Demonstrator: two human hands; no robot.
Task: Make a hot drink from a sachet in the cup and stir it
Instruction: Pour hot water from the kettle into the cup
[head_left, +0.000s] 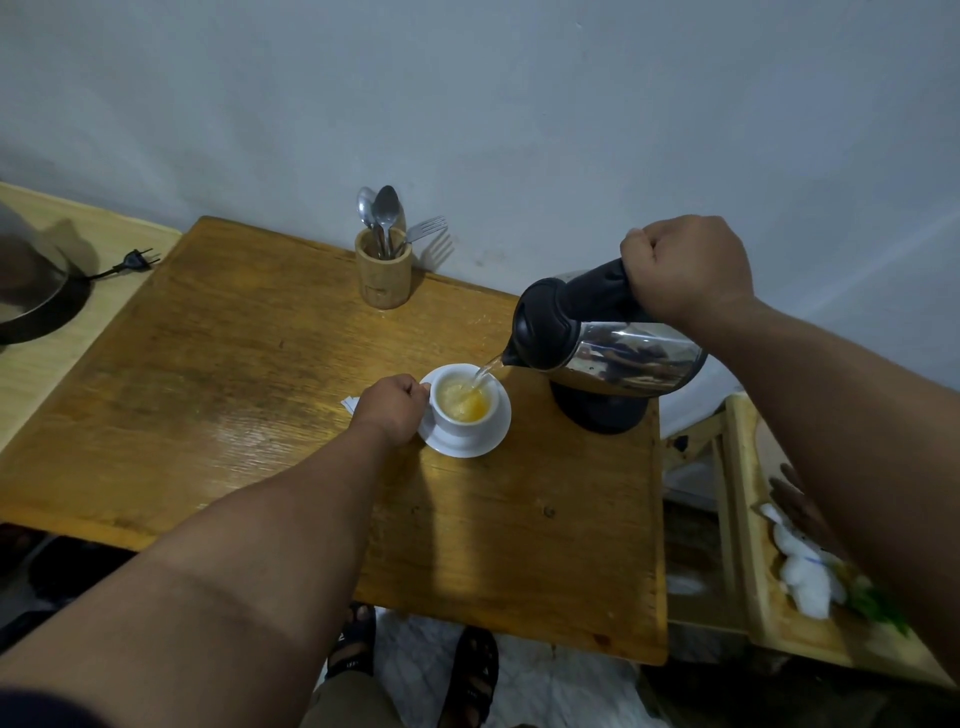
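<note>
Two bare hands work over the wooden bench (208, 364). At centre frame the white cup (464, 402) stands on a white saucer (467, 444), holding foamy yellow-orange liquid. The left hand (390, 408) has its fingers closed around the cup's handle. Right of centre, the right hand (685, 267) grips the black handle of a steel kettle (608, 338), tilted so a thin stream of water falls from its spout into the cup. A white scrap (350, 401), possibly the sachet, peeks out just left of the left hand. Toward the upper middle a wooden holder (383, 278) carries spoons and a fork.
</note>
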